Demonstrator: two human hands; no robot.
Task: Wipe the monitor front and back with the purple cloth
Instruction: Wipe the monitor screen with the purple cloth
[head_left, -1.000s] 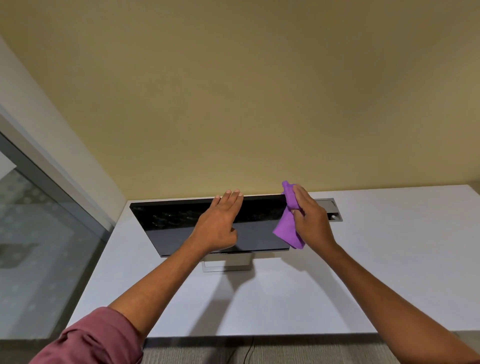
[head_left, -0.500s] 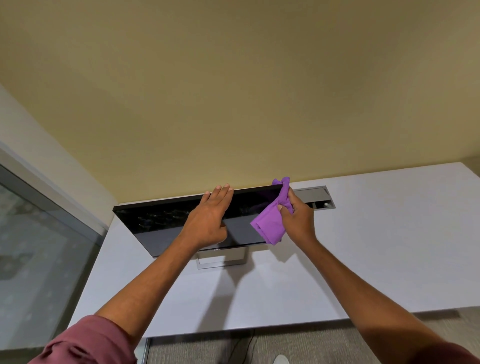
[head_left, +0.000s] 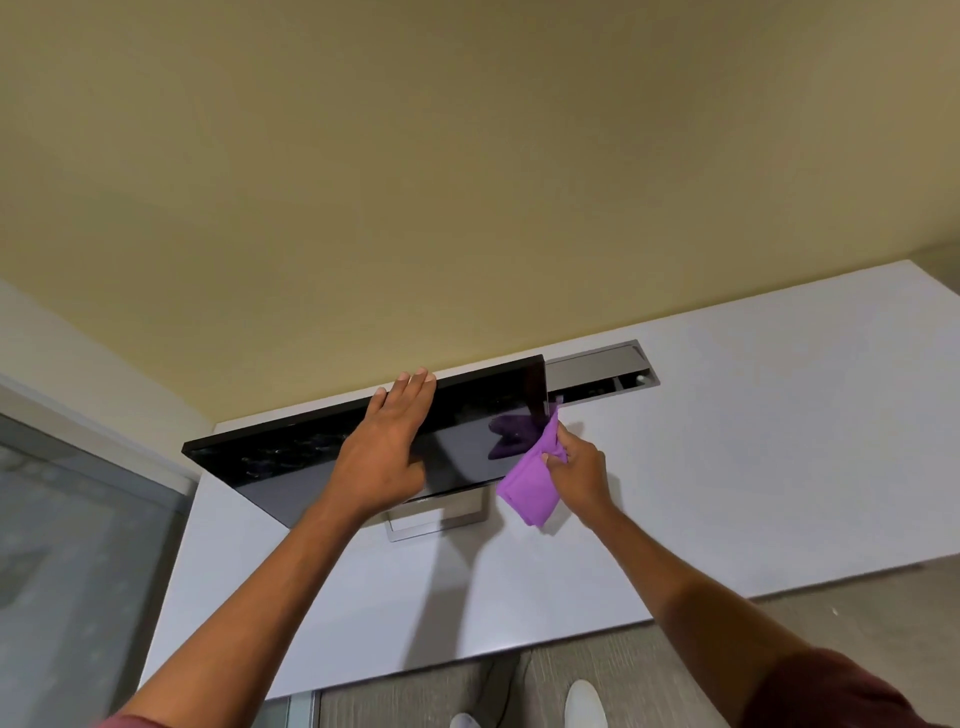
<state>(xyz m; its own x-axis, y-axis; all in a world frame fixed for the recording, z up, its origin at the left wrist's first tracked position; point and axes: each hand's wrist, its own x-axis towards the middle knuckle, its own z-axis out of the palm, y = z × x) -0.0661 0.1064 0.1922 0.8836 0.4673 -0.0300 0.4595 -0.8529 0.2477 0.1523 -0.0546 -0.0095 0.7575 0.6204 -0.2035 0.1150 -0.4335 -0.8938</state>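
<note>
Head view: my left hand (head_left: 384, 457) lies flat, fingers straight, on the dark screen of the monitor (head_left: 311, 462), fingertips over its top edge. My right hand (head_left: 579, 473) pinches the purple cloth (head_left: 530, 493) (bunched, hanging) at the monitor's right edge, above the white counter (head_left: 727, 467).

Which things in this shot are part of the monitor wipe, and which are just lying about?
Job: black flat-screen monitor on its silver stand; purple cloth; left hand resting on the monitor's top edge; right hand gripping the cloth.
Lying about: white desk; grey recessed cable tray; white shoes on the floor.
</note>
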